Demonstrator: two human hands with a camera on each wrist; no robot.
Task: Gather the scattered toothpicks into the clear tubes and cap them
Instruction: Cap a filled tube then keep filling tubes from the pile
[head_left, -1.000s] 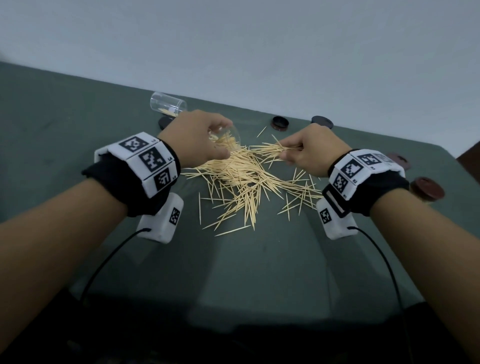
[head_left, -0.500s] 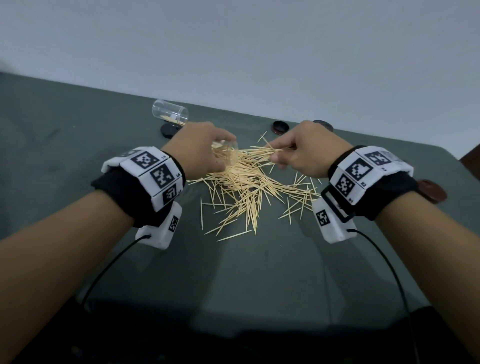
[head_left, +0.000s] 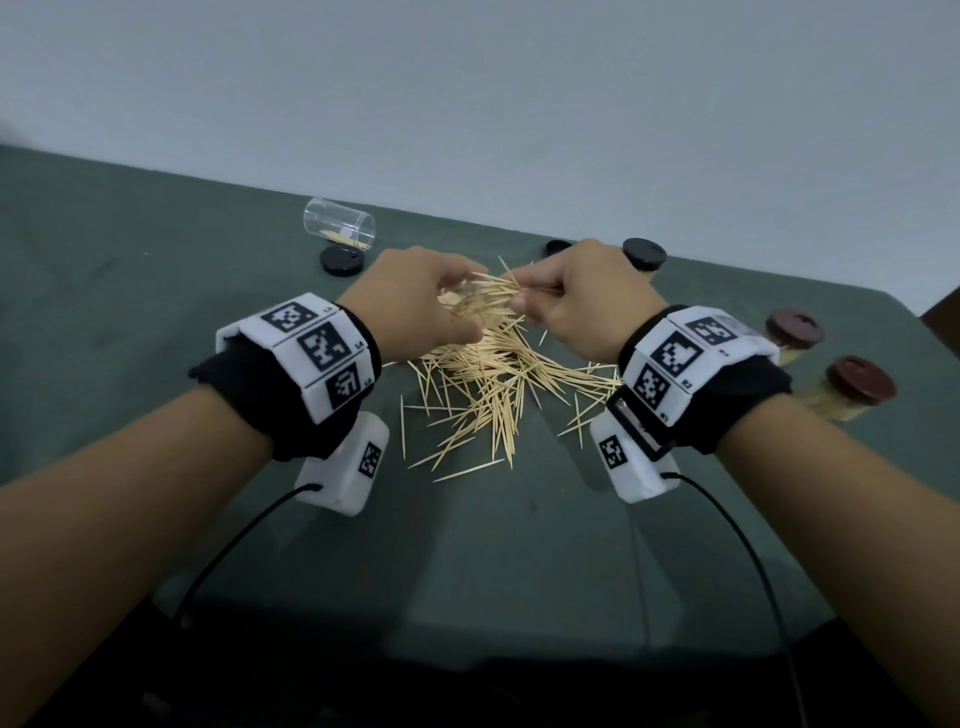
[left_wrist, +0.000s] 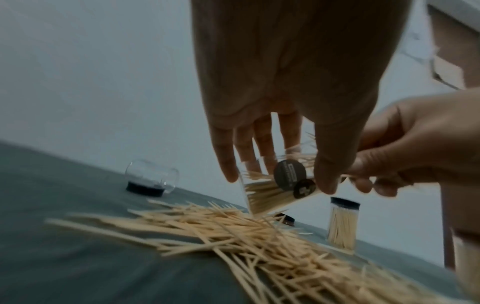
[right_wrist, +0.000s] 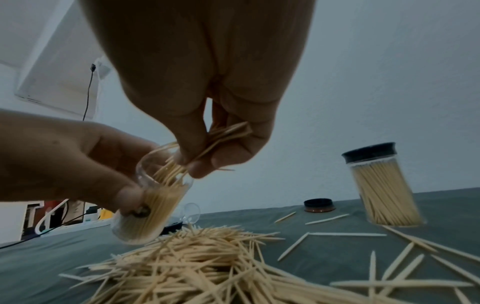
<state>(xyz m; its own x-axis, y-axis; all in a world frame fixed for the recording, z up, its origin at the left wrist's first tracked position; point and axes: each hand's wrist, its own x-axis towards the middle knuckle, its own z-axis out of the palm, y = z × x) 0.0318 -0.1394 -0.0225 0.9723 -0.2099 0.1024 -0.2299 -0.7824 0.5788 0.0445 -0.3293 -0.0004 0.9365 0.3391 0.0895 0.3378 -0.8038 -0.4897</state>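
Just above the toothpick pile (head_left: 483, 384), my left hand (head_left: 415, 301) grips the tilted, part-filled clear tube (right_wrist: 153, 205) while my right hand (head_left: 576, 301) pinches a bundle (right_wrist: 179, 162) into its mouth; next, I judge, release and regather.

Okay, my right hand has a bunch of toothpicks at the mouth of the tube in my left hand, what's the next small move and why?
Probably push the bunch of toothpicks further down into the clear tube, then let go. The right hand pinches them with their tips just inside the mouth, while the left hand holds the tube tilted and partly filled. A large pile waits on the table.
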